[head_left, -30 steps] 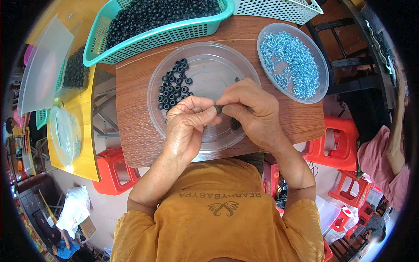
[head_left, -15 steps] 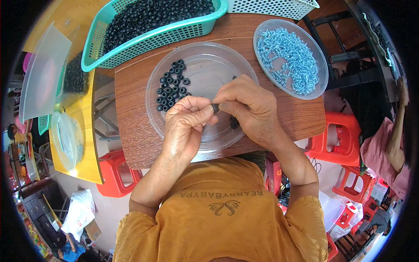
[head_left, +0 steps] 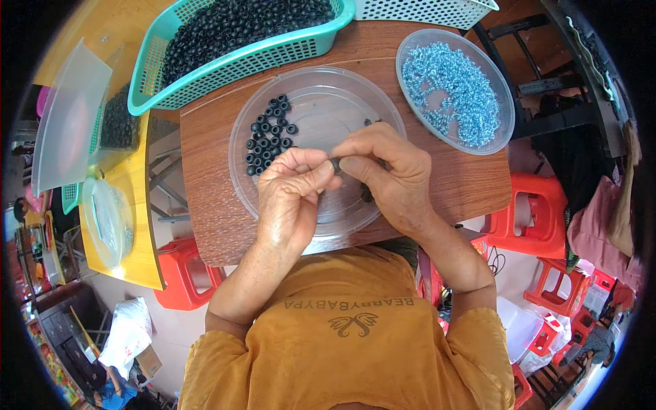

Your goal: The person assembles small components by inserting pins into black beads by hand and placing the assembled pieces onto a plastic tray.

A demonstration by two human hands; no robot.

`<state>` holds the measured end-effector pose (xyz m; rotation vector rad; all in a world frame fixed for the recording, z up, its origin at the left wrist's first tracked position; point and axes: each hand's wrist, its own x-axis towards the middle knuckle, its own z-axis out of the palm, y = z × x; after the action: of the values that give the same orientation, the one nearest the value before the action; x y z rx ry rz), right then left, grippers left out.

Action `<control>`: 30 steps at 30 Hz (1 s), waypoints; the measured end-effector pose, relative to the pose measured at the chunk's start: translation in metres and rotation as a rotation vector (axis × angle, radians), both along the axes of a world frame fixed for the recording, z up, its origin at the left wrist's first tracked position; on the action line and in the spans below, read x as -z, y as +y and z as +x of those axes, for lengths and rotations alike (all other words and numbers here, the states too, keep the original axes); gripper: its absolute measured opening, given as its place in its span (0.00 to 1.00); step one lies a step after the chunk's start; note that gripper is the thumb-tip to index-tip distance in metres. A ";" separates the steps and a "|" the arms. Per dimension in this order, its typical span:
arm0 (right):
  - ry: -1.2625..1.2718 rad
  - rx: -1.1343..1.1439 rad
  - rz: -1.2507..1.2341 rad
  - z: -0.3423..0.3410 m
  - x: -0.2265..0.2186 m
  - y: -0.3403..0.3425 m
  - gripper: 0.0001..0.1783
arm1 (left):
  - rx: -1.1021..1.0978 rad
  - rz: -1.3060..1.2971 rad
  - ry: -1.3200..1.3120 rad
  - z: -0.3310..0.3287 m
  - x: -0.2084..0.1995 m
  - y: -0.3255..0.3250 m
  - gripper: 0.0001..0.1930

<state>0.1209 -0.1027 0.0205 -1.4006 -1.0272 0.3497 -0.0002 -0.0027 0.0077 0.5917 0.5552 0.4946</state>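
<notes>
In the head view, both bare hands are meeting over the round clear plastic tray [head_left: 328, 113], fingertips almost touching. The left hand [head_left: 292, 188] is pinching a small dark bead-like piece [head_left: 335, 164] between thumb and forefinger, its other fingers curling beneath. The right hand [head_left: 389, 174] is closing its thumb and forefinger on the piece's other side; the fingertips are hiding most of its shape. The piece is sitting above the middle of the tray, off its floor.

Black ring-shaped beads [head_left: 273, 130] are lying in a loose cluster in the tray's left part, beyond the left hand. A few dark pieces [head_left: 367, 193] are resting on its right side, partly covered by the right hand.

The tray is standing on a brown wood-grain table [head_left: 212, 198]. Behind it, a turquoise perforated basket [head_left: 260, 66] is holding a heap of black beads [head_left: 239, 34], with a white perforated basket [head_left: 420, 10] standing just beside. To the right, a round clear dish [head_left: 503, 123] is carrying shiny light-blue beads [head_left: 461, 85]. A red plastic stool [head_left: 547, 215] is standing beyond the table's right edge.
</notes>
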 end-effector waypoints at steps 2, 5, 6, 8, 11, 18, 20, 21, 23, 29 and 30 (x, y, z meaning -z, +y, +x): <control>0.320 0.066 -0.123 -0.006 -0.006 0.000 0.08 | -0.007 0.011 0.019 0.000 -0.001 0.000 0.07; 0.070 0.067 -0.079 -0.002 0.004 -0.001 0.10 | -0.013 0.002 0.012 -0.001 -0.004 -0.001 0.07; 0.071 0.066 -0.079 -0.003 0.008 -0.001 0.10 | -0.015 0.002 0.013 0.000 -0.003 -0.001 0.07; -0.029 0.075 0.013 -0.004 0.013 0.000 0.11 | -0.042 0.000 0.035 -0.001 -0.002 -0.002 0.07; -0.245 0.113 0.062 -0.006 0.013 0.000 0.13 | -0.048 -0.013 0.042 -0.002 0.000 -0.002 0.08; -0.434 0.108 0.093 -0.008 0.013 0.000 0.17 | -0.075 0.029 0.082 -0.003 -0.004 -0.001 0.08; -0.409 0.092 0.082 -0.011 0.009 0.000 0.19 | -0.046 0.003 0.122 -0.005 -0.005 0.001 0.08; -0.409 0.092 0.082 -0.010 0.010 -0.001 0.19 | -0.047 0.003 0.123 -0.006 -0.005 0.001 0.08; -0.488 0.088 0.069 -0.008 0.012 -0.002 0.18 | -0.020 -0.041 0.086 -0.008 -0.005 0.002 0.09; -0.547 0.102 0.199 -0.007 0.014 0.002 0.18 | -0.001 -0.043 0.079 -0.009 -0.011 -0.001 0.09; -0.546 0.101 0.199 -0.006 0.014 0.003 0.18 | -0.002 -0.043 0.080 -0.008 -0.011 -0.002 0.09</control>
<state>0.1146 -0.1000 0.0066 -1.3885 -1.3823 -0.2227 -0.0078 -0.0045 0.0188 0.5716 0.6407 0.4610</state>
